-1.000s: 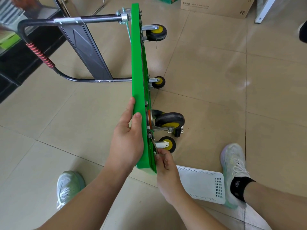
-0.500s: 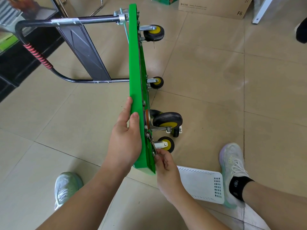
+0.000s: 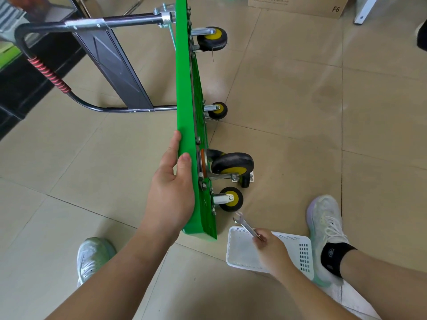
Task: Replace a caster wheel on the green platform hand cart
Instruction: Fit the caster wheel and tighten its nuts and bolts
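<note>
Beige tile floor (image 3: 288,100). A cart (image 3: 184,88) stands on edge, the left hand (image 3: 171,188) curled round its rim. The right hand (image 3: 270,248) pinches a wrench (image 3: 246,226) above a basket (image 3: 298,250), apart from the caster (image 3: 232,163). Seemingly mid-bolting, it must next find a nut (image 3: 203,186).

Glossy green platform (image 3: 183,88), seemingly plastic; shiny metal wrench (image 3: 246,226); matt white plastic basket (image 3: 240,250).

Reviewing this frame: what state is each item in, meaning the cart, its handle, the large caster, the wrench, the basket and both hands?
green platform cart: tipped on its side, wheels facing right.
handle: unfolded, sticking out left.
large caster: mounted on the underside.
white basket: upright on the floor.
wrench: held clear of the cart, above the white basket.
left hand: grips the cart's edge.
right hand: pinches the wrench.
</note>
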`<state>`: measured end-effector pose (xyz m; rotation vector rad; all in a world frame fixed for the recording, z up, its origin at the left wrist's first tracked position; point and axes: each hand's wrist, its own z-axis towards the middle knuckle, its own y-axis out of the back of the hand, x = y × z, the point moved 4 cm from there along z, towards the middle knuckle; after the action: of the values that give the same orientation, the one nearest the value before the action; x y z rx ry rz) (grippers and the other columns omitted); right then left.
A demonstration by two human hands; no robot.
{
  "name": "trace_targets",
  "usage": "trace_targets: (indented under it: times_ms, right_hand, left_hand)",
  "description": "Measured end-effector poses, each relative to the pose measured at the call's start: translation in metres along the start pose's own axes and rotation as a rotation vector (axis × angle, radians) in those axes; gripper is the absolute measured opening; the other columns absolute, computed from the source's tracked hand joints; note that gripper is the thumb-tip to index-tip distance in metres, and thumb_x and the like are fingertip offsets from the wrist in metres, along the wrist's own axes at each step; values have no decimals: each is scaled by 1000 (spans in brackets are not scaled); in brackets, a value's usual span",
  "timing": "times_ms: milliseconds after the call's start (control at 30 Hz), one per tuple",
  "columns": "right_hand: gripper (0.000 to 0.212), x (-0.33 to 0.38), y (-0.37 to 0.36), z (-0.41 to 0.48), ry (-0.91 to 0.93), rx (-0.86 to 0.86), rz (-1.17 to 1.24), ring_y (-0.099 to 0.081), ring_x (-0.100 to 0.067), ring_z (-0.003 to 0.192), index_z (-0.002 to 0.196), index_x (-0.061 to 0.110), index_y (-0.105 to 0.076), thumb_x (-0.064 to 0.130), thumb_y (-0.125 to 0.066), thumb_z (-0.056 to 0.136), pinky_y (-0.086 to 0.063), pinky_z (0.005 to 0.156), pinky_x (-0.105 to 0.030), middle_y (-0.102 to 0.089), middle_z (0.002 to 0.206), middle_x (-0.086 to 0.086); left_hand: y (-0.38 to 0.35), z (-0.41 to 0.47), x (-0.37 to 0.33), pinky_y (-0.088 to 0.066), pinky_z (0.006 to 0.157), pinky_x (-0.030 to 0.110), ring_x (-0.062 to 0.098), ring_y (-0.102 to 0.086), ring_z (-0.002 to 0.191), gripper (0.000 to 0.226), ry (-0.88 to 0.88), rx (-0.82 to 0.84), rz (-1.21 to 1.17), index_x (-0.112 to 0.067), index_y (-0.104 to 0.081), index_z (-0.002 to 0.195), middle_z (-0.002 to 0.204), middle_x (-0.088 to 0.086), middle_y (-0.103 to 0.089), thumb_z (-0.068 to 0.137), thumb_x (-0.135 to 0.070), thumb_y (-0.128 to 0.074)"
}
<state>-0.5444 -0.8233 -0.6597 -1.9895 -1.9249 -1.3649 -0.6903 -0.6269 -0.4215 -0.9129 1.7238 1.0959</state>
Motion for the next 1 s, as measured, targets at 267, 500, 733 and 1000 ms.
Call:
trace_targets:
  times_ms: [267, 500, 733, 1000]
  right_hand:
    - [46, -66, 7, 36, -124, 175, -482, -60, -18, 111, 132, 24, -60, 7, -48, 91, -45, 86, -23, -64, 126, 1]
    - [41, -53, 2, 41, -148, 235, -463, -55, -20, 108, 132, 21, -57, 5, -47, 95, -43, 86, -23, -56, 130, -4]
    - [50, -50, -5, 45, -132, 238, -513, -55, -19, 116, 143, 22, -48, 5, -43, 97, -44, 95, -24, -53, 135, -2]
    - [38, 2, 9, 25, 1, 57, -265, -64, -14, 108, 136, 22, -56, 22, -58, 98, -47, 94, -22, -66, 124, 1]
  left_hand:
    - [0, -1, 0, -55, 99, 39, -5, -65, 102, 44, 2, 15, -19, -59, -33, 147, 135, -33, -53, 109, -38, -37]
    - [-2, 0, 1, -56, 97, 36, -6, -66, 100, 44, -2, 17, -34, -59, -34, 147, 127, -38, -57, 108, -38, -38]
    - [-2, 2, 4, -56, 97, 38, 2, -67, 105, 44, 7, 24, -45, -60, -34, 146, 134, -30, -56, 108, -39, -38]
    - [-2, 2, -4, -59, 81, 29, -3, -69, 80, 44, 12, 47, 45, -61, -33, 145, 104, -29, -68, 108, -37, -35]
